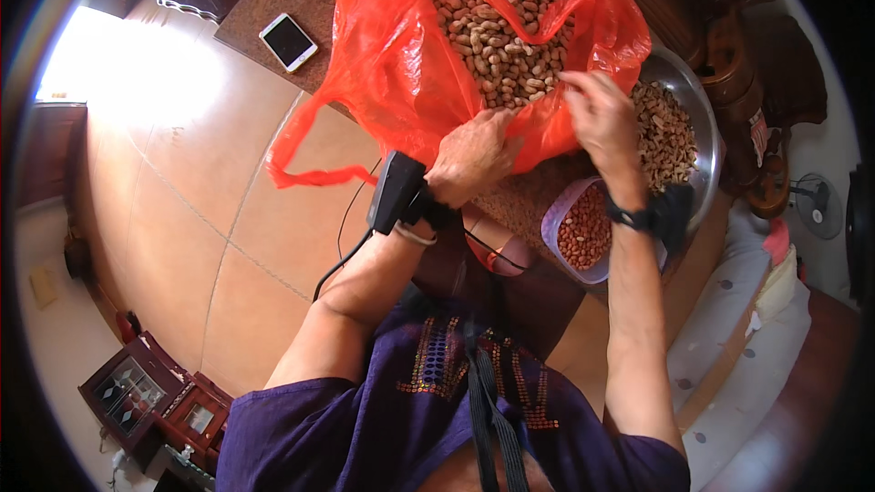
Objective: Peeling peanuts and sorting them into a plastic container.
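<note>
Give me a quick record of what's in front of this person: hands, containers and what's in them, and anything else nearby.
Left hand: at the near edge of the red plastic bag; grip unclear
Right hand: by the bag's right side, fingers bent; whether it holds anything is unclear
Bag contents: unshelled peanuts
Metal bowl: right of the bag, with what look like broken shells
Purple container: reddish kernels
Nearby: white phone, left of the bag

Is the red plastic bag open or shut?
Open: the mouth of the red plastic bag gapes, and the unshelled peanuts heaped inside show plainly.
</note>
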`<state>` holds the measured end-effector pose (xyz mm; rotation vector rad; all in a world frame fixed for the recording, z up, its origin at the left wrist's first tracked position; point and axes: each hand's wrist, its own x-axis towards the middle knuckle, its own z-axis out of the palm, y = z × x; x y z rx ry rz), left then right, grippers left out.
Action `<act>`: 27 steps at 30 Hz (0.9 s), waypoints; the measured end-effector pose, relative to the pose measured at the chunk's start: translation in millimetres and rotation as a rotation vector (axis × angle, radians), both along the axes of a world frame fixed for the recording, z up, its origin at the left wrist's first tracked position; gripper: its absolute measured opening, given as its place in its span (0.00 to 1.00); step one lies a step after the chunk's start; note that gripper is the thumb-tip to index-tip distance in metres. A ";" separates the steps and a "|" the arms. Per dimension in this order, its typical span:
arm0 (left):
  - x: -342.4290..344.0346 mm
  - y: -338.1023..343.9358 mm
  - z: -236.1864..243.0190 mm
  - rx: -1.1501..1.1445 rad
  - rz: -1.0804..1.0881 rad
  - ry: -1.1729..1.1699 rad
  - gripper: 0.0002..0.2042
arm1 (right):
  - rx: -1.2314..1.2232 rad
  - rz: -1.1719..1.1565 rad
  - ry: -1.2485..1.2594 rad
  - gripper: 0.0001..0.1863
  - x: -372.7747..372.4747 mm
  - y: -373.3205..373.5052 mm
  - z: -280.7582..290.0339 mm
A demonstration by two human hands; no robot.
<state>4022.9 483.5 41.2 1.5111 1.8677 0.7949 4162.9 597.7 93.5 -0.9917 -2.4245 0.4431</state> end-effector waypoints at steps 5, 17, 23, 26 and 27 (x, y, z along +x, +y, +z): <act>-5.6 -16.9 -11.4 0.054 0.024 -0.090 0.18 | 0.121 0.036 -0.018 0.11 -79.6 25.1 -45.2; -26.0 -7.8 5.7 0.239 0.379 -0.864 0.14 | -0.164 -0.004 0.086 0.08 -78.3 40.6 -60.3; -12.7 14.3 -15.2 0.467 0.323 -0.423 0.16 | -0.611 -0.085 0.404 0.09 -42.0 -0.8 -28.6; 0.3 7.5 -11.2 0.452 0.264 -0.372 0.15 | -0.574 -0.148 0.369 0.08 -26.1 -2.7 -28.8; 2.7 1.6 -11.7 0.447 0.258 -0.371 0.15 | -0.556 -0.165 0.341 0.08 -23.4 -1.7 -28.2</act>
